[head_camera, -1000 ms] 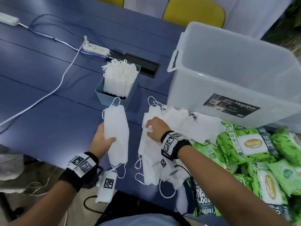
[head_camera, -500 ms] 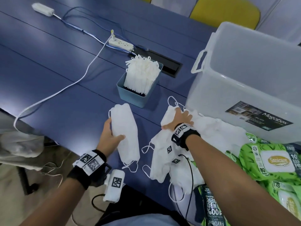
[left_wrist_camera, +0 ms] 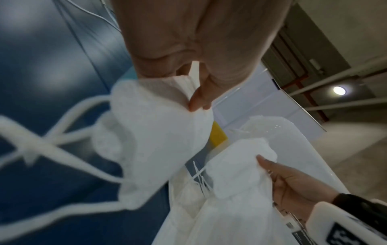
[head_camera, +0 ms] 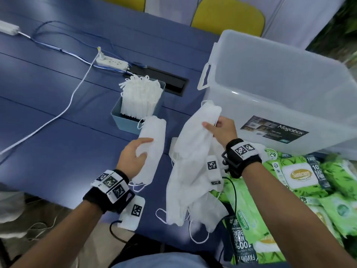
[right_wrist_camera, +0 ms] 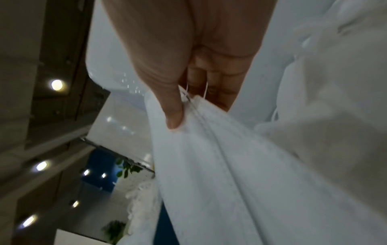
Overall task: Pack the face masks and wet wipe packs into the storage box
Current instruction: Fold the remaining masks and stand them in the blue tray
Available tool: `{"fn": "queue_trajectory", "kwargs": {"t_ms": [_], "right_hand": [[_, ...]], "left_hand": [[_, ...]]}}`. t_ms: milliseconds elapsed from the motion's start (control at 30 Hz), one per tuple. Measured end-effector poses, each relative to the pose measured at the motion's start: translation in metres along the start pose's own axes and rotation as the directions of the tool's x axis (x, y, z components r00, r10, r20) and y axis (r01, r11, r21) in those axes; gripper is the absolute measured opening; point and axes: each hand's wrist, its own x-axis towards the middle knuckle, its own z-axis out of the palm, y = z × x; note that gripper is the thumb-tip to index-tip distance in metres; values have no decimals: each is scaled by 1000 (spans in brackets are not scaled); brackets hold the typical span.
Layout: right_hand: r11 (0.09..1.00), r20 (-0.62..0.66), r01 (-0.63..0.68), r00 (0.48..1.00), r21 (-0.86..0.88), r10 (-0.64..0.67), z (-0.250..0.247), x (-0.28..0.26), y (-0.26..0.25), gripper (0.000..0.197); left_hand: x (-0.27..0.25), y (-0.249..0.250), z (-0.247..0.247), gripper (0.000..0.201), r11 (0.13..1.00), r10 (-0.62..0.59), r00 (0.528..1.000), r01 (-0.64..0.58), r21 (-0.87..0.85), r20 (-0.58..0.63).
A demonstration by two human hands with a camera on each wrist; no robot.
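My left hand grips a small stack of white face masks above the blue table; the left wrist view shows the same stack pinched between thumb and fingers. My right hand pinches a lifted mask by its top edge, also seen in the right wrist view. Under it lies a loose pile of masks. The clear storage box stands at the right. Green wet wipe packs lie in front of the box.
A small blue bin packed with upright masks stands behind my left hand. A white power strip and its cables cross the table. A black cable hatch is set in the tabletop. Yellow chairs stand behind.
My right hand has lifted a mask off the pile and raised it towards the storage box. The left hand's stack has shifted slightly right and up.
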Motion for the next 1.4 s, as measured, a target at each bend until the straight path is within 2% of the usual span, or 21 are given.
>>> {"fn": "queue_trajectory", "kwargs": {"t_ms": [100,200,333,400,467,500,600,667,733,833,900,967,1067,1100,1167,1233,1300,1333,1400], "right_hand": [[993,-12,27,1000,112,-26,-17,-12,-11,11],[981,-33,53,998,189,-48,-28,-20,-23,18],[976,44,61,996,207,-72,-30,-30,-39,29],[979,88,61,993,196,-80,-24,-36,-46,30],[978,101,68,991,196,-89,-17,-41,-51,24],[977,91,78,991,201,-98,-14,-44,-53,22],[970,43,106,992,218,-118,-9,-48,-54,24],[966,50,93,993,242,-109,-8,-50,-53,29],[964,122,52,989,260,-86,-13,-53,-48,40],[970,293,-21,955,242,-53,-28,-62,-35,54],[978,331,-40,943,204,-30,-35,-65,-24,48],[971,256,-42,966,236,-21,-39,-65,-17,37],[923,-25,96,995,374,-93,-47,-65,-21,26],[894,-130,184,981,408,-142,-50,-67,-28,26],[787,-265,390,919,478,-294,-54,-72,-49,29],[665,-250,539,838,518,-485,-50,-83,-69,28],[646,-128,565,795,514,-593,-34,-96,-75,18],[679,-45,551,791,484,-610,-22,-102,-70,11],[770,126,522,792,368,-597,2,-114,-50,5]], "left_hand": [[14,17,6,35,999,53,999,-53,2,5],[25,40,11,20,991,70,998,-69,-117,-2],[27,80,19,33,951,103,989,-66,-303,108],[26,94,25,32,912,74,982,4,-411,174],[25,105,30,42,869,42,977,67,-490,209],[24,108,33,44,868,38,978,69,-491,205],[21,110,39,22,903,46,984,33,-429,172],[20,105,41,29,916,33,989,27,-400,142],[20,100,39,27,918,10,995,30,-394,99],[24,92,32,20,907,-70,997,82,-413,43],[26,90,26,25,906,-80,997,73,-416,2],[29,86,22,44,914,-56,998,41,-403,-24],[27,79,16,76,898,-51,998,62,-436,37],[25,77,15,75,906,-48,997,68,-418,57],[22,74,16,56,942,-31,997,54,-332,75],[19,76,20,35,952,-37,995,65,-298,98],[16,82,26,21,934,-60,989,102,-341,132],[15,85,28,23,901,-90,983,149,-408,161],[15,92,28,49,760,-170,948,301,-577,270]]}}
